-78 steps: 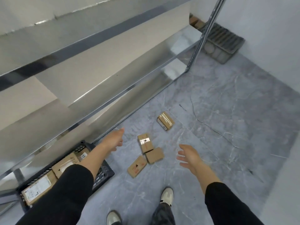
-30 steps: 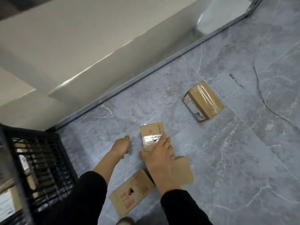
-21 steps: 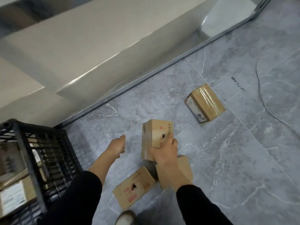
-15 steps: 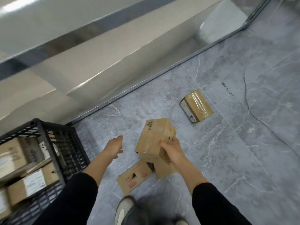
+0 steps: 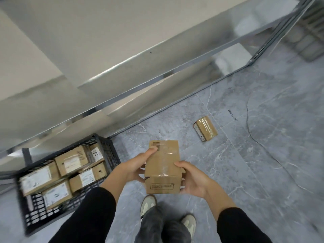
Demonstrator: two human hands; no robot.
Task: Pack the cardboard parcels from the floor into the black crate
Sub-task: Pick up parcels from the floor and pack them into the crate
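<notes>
A taped cardboard parcel (image 5: 163, 165) is held above the floor in the middle of the view. My left hand (image 5: 135, 168) grips its left side with the thumb on top. My right hand (image 5: 192, 179) grips its right side. The black crate (image 5: 107, 148) stands on the floor at the lower left and holds several labelled cardboard parcels (image 5: 73, 159). Another taped parcel (image 5: 205, 128) lies on the floor farther off to the right. The other floor parcels are hidden behind the held one.
A metal shelving rack (image 5: 157, 67) runs diagonally across the upper view, with its lower rail just behind the crate. A grey crate (image 5: 310, 37) sits at the far right corner. My shoes (image 5: 149, 206) stand on the grey tiled floor below the parcel.
My right hand lifted the parcel off the floor and brought it toward me. My left hand then took hold of its other side. The view pulled back, showing more of the crate.
</notes>
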